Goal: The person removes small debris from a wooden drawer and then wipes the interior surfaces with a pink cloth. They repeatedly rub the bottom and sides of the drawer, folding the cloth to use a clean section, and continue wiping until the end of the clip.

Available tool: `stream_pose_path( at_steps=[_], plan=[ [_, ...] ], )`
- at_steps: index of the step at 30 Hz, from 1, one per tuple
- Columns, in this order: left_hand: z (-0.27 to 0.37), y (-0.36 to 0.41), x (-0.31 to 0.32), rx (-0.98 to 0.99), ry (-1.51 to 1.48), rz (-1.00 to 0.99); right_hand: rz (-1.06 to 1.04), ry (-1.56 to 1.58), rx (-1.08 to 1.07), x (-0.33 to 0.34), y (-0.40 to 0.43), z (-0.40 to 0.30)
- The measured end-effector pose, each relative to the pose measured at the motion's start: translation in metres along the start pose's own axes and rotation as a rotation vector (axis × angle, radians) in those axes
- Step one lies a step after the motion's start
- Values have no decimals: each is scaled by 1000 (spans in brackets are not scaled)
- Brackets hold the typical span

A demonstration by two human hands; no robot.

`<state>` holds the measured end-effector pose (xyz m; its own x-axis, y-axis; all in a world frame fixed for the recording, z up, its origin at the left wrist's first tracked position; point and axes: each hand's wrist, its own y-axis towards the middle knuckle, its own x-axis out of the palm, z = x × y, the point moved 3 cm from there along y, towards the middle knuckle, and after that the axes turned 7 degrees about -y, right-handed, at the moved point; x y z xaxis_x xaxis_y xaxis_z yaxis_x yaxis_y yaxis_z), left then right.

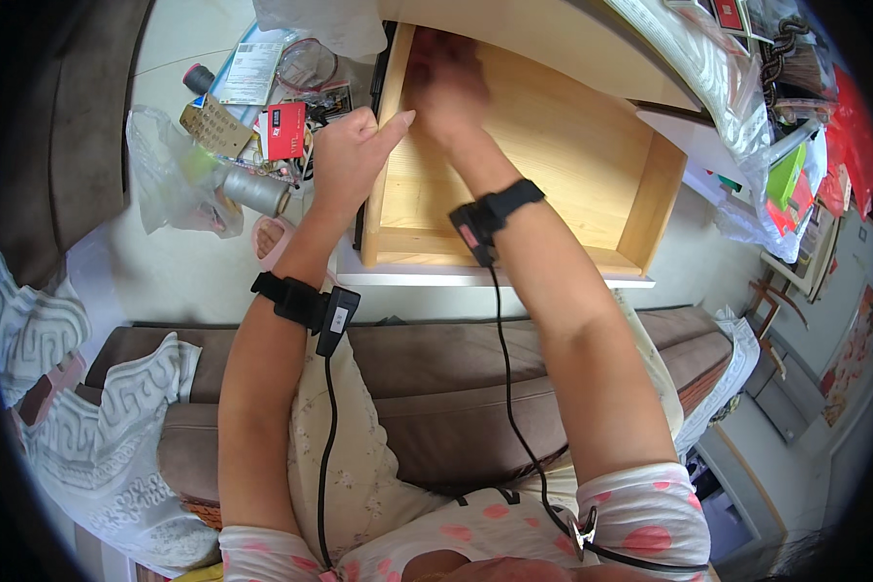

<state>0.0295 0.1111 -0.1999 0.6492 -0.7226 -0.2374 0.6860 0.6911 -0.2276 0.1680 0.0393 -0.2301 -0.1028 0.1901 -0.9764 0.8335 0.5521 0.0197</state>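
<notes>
A pulled-out wooden drawer (pixel 553 167) with a white front stands before me; its bare bottom boards show. My right hand (pixel 455 91) reaches into its far left corner, blurred and in shadow, so its fingers and anything in them cannot be made out. My left hand (pixel 349 156) is at the drawer's left side wall (pixel 387 156), fingers curled under and thumb stretched over the wall's top edge. What lies beneath those fingers is hidden. Each forearm wears a black strap with a cabled sensor box, one on the left (pixel 337 320) and one on the right (pixel 473 229).
Left of the drawer lie a red card (pixel 286 131), a grey thread spool (pixel 256 190), a perforated brown card (pixel 214 125) and a clear plastic bag (pixel 182 174). Bagged goods (pixel 786 174) crowd the right. A brown sofa (pixel 465 407) runs along the near side.
</notes>
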Motion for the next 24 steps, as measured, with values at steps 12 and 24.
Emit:
stream_pose_path(
  at_steps=[12, 24],
  plan=[
    [-5, 2, 0, 10, -30, 0, -233, 160, -244, -42, -21, 31],
    [-9, 2, 0, 20, -24, 9, -283, 281, -15, -52, -13, 57]
  ],
)
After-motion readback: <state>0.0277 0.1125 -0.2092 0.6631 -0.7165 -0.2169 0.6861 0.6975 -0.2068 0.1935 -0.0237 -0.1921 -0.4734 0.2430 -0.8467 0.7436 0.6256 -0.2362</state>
